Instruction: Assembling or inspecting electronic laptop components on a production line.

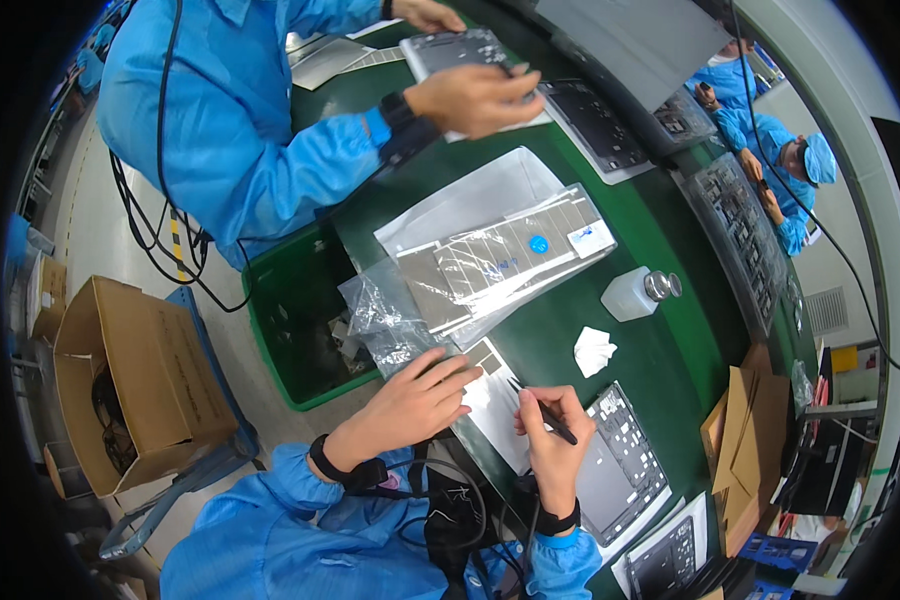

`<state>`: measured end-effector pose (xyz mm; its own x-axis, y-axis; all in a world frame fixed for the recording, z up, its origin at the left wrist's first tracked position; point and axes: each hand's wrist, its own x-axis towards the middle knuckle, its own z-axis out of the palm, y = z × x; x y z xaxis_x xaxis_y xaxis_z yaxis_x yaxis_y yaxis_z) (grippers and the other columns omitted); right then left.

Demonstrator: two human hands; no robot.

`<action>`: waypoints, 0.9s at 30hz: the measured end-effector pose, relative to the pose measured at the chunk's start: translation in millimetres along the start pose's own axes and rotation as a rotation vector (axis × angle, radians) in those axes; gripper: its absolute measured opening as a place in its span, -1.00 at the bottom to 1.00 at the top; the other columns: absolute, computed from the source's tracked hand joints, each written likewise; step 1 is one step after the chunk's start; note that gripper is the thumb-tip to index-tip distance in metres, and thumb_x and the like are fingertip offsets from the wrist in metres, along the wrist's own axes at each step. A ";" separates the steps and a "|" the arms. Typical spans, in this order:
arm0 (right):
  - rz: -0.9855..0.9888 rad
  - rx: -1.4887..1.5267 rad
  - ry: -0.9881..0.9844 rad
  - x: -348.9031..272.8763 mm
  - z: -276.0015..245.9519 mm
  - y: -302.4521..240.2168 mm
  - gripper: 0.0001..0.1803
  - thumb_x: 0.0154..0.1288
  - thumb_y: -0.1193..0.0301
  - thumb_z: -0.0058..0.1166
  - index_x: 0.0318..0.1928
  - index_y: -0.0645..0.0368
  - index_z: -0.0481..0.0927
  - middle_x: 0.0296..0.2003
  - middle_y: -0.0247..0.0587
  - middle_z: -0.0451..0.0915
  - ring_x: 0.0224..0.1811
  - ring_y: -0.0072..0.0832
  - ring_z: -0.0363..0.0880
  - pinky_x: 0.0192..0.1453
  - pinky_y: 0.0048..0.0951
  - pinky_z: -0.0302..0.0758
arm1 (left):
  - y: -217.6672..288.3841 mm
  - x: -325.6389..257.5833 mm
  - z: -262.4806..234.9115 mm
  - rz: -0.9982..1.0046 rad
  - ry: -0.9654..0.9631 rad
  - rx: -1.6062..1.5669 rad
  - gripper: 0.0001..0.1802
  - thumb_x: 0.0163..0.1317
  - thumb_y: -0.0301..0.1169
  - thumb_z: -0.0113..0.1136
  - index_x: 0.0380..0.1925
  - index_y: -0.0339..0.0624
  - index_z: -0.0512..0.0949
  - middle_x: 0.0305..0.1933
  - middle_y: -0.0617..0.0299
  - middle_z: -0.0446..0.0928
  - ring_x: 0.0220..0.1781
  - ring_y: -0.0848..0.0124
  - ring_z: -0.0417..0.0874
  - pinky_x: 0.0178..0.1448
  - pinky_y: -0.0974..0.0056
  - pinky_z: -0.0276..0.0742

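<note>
My left hand (415, 398) lies flat, fingers spread, on the thin grey metal sheet (495, 400). Just beside it, my right hand (550, 435) pinches a thin black pen (545, 412), tip on that sheet.

You are on an electronics assembly line: a long green worktop (610, 330) carries laptop shells (625, 465) in a row. Co-workers in blue smocks and caps (820, 158) sit along it, with a cardboard box (135, 385) and green bin (295, 320) beside.
</note>
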<state>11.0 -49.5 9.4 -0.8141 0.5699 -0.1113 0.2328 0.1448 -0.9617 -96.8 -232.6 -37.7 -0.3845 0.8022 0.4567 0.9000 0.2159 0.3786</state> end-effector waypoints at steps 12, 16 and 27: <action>-0.301 -0.334 0.048 15.1 10.8 1.2 -0.78 0.11 0.57 0.47 -0.20 0.31 0.77 -0.34 -0.17 0.77 -0.31 -0.46 0.77 -0.14 -0.52 0.64 | -8.4 18.1 5.8 -0.039 -0.061 -0.042 -0.63 0.27 -0.38 0.29 0.00 -0.43 0.59 0.35 0.06 0.49 0.44 0.12 0.43 0.52 0.00 0.33; -0.265 -0.418 0.031 11.7 13.3 -4.5 -0.80 0.11 0.55 0.46 -0.23 0.30 0.78 -0.34 -0.13 0.77 -0.30 -0.38 0.79 -0.13 -0.50 0.64 | -9.8 14.9 10.7 -0.054 -0.116 -0.019 -0.62 0.30 -0.38 0.27 0.05 -0.38 0.60 0.38 0.12 0.47 0.46 0.15 0.40 0.56 0.04 0.29; -0.232 -0.458 0.008 14.9 14.1 -5.9 -0.83 0.17 0.52 0.43 -0.21 0.29 0.78 -0.35 -0.09 0.75 -0.29 -0.37 0.78 -0.16 -0.51 0.62 | -11.9 14.1 11.3 -0.034 -0.122 -0.026 -0.63 0.34 -0.33 0.24 0.04 -0.36 0.63 0.34 0.18 0.50 0.45 0.16 0.40 0.58 0.05 0.25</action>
<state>-10.0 -53.2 10.0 -0.8686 0.4863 0.0956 0.2570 0.6069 -0.7521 -110.5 -217.6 -44.8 -0.3858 0.8567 0.3424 0.8805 0.2311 0.4138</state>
